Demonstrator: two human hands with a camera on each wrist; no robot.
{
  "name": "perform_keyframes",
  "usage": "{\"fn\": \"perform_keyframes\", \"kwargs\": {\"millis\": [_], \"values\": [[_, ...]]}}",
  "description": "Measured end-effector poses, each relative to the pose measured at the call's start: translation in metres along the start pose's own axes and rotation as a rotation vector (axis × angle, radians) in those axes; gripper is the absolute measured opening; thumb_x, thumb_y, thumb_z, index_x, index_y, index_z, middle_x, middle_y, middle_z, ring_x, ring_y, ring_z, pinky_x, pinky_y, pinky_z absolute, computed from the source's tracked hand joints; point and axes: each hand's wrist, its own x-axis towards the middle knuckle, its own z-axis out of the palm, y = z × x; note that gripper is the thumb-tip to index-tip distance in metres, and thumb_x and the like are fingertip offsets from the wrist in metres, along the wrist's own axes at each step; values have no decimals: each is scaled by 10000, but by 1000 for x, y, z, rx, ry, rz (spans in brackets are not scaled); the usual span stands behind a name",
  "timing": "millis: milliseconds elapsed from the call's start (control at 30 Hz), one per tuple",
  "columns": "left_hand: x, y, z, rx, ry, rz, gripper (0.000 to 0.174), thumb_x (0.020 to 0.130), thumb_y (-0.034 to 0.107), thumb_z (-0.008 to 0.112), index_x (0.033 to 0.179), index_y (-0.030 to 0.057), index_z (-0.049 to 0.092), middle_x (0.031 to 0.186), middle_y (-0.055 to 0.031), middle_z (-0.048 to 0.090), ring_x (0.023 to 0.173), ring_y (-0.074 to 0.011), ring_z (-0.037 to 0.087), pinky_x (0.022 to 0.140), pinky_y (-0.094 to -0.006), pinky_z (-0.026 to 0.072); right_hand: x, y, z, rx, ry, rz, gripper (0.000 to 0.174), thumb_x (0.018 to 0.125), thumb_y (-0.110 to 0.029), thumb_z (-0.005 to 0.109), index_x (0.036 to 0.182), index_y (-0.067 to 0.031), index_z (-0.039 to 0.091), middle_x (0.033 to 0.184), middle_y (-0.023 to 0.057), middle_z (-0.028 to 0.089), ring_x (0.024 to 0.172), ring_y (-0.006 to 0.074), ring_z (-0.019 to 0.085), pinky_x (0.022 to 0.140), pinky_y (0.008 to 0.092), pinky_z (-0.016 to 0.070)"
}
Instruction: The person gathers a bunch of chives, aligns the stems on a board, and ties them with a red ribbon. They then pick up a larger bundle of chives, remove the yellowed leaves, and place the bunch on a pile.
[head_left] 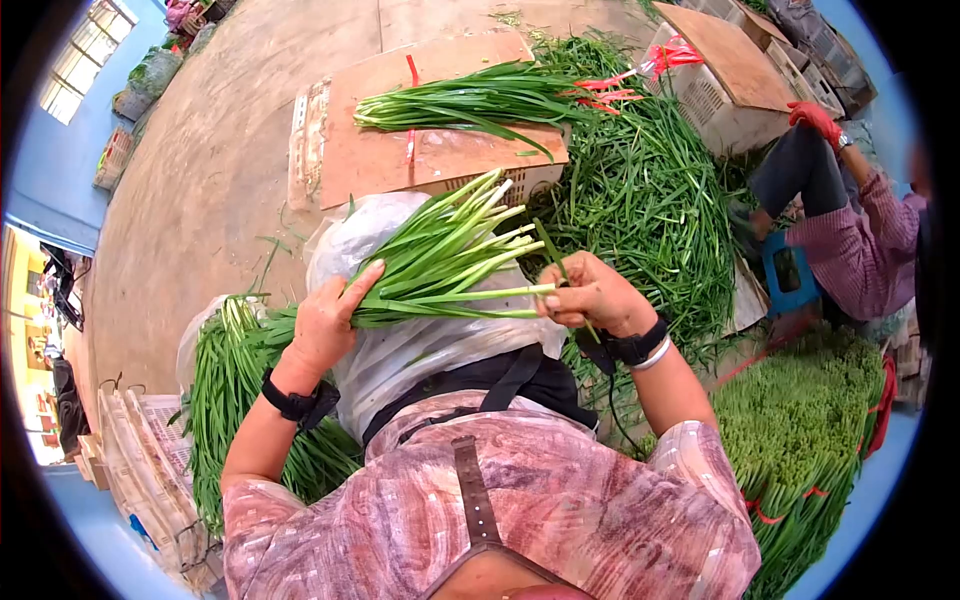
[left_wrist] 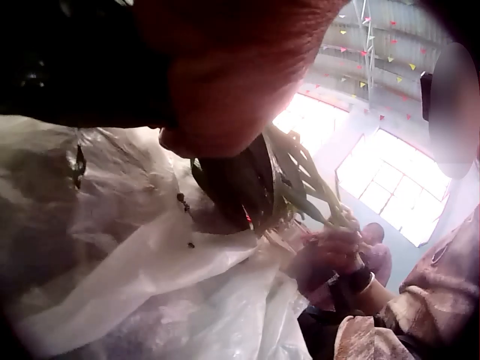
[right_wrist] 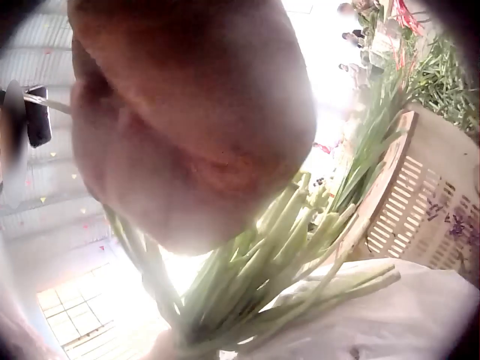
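Note:
A loose bunch of long green stalks lies across the plastic-covered lap, pale cut ends toward the right. The left hand grips the bunch round its leafy part, thumb on top. At the pale ends, the right hand pinches a thin green leaf between thumb and fingers, beside the tip of one stalk. In the left wrist view, the left hand fills the top, above the leaves. The right hand hides its own fingertips in the right wrist view, with pale stalks below it.
A tied bundle rests on a board-topped crate ahead. Loose leaves pile up to its right. More greens lie left of the lap, and bundled greens stand at right. Another person sits at far right.

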Motion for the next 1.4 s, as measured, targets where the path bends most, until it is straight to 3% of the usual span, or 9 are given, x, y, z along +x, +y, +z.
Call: {"fn": "perform_keyframes", "kwargs": {"millis": [133,200,267,300,400,533,933,1100,1400], "values": [[-4,-6,6,-23,4,20,777,612,-61,597,1323,242,520,718,-80,465,623,-288,535,553,-378,451,-33,-4,-34,-5,-32,-139,169,815,-123,671,831,42,634,682,53,608,448,69,442,427,196,346],[-6,-8,8,-25,22,38,771,613,-58,596,1320,241,523,715,-78,461,617,-280,532,553,-371,451,-43,-14,-57,-328,176,72,200,805,-146,681,911,21,651,696,78,622,516,106,538,463,206,400],[-6,-8,11,-1,54,58,763,618,-54,593,1318,241,526,715,-74,463,615,-270,529,552,-363,450,-43,9,-87,-1762,507,12,270,785,-146,688,1019,-15,655,788,120,645,664,215,642,564,282,495],[-8,-9,12,22,63,73,757,623,-53,589,1317,243,527,717,-73,466,615,-264,528,552,-357,448,-36,-4,-60,-1961,674,320,339,764,-131,689,1090,-52,642,961,156,640,864,303,652,705,360,527],[-4,-7,12,58,129,118,741,636,-46,582,1316,242,529,725,-65,474,617,-248,525,550,-347,441,-12,-21,-24,-1029,547,-248,302,759,-126,691,1050,-58,642,1038,128,614,908,343,624,787,394,512],[5,-9,5,144,234,157,713,662,-24,580,1323,235,524,735,-60,484,623,-236,523,548,-348,431,24,-10,18,-1560,425,-708,238,733,-144,708,957,-104,637,896,102,587,834,286,595,722,389,475],[0,-23,10,232,168,70,691,716,6,533,1357,260,483,722,-67,441,600,-240,505,545,-350,436,37,-2,9,-1044,4,-245,346,852,-260,669,1069,8,635,946,129,644,841,214,623,719,334,494],[-1,-26,14,206,165,75,694,709,6,540,1353,260,488,728,-73,447,607,-243,511,550,-354,439,60,-3,1,-463,127,-29,293,933,-191,522,983,86,601,765,144,664,656,181,655,623,288,534],[-4,-30,19,207,130,65,711,695,-2,556,1354,256,487,749,-76,460,614,-245,521,550,-353,442,74,3,5,-1386,175,-257,359,770,-86,660,1125,-107,606,715,139,644,648,269,654,576,380,499]]}}
